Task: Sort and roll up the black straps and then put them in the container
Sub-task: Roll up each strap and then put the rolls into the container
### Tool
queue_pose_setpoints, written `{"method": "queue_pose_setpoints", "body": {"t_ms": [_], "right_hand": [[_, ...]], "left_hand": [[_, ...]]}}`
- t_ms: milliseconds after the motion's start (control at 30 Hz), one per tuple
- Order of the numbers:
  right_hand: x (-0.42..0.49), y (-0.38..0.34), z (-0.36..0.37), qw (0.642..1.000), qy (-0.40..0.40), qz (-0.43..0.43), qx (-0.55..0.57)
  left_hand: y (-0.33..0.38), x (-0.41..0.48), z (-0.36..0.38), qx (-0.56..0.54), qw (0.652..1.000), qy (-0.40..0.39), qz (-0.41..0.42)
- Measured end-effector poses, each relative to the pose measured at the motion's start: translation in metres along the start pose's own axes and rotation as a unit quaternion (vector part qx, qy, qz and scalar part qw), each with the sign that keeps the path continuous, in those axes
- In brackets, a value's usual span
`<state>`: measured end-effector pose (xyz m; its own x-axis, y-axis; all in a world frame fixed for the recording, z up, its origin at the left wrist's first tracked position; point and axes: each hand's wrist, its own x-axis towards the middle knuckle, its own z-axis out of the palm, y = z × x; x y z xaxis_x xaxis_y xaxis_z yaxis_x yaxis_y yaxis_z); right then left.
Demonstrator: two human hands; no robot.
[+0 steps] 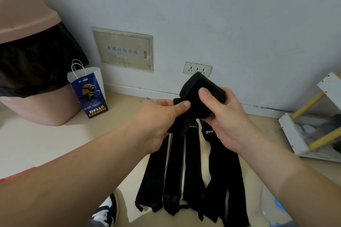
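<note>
Your left forearm (64, 180) fills the foreground. Your left hand (158, 120) and right hand (223, 118) both grip a partly rolled black strap (195, 86), fingers (162, 102) curled round it, held above the floor (36, 143). Beneath it, the remaining black straps (175, 171) lie flat, side by side, on the floor.

Both forearms, left (83, 180) and right (276, 171), are bare from the frame's lower edge to the wrists. The left grip (158, 118) and right grip (221, 116) are bare too, with short, trimmed thumbnails. Low down is a black-and-white sneaker (106, 210), with grey cloth (94, 224) just below it.
</note>
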<state>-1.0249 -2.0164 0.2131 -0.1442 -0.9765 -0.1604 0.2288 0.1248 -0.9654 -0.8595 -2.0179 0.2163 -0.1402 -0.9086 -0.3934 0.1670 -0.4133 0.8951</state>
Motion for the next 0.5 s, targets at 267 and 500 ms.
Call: {"method": "queue_pose_setpoints", "body": {"t_ms": [267, 500], "right_hand": [[0.0055, 0.0038, -0.005, 0.999, -0.017, 0.002, 0.03], [0.0044, 0.0076, -0.0054, 0.999, -0.028, 0.024, 0.019]], "left_hand": [[0.0019, -0.0032, 0.0036, -0.039, 0.999, 0.008, -0.005], [0.0013, 0.0012, 0.0039, 0.013, 0.998, 0.056, 0.038]]}}
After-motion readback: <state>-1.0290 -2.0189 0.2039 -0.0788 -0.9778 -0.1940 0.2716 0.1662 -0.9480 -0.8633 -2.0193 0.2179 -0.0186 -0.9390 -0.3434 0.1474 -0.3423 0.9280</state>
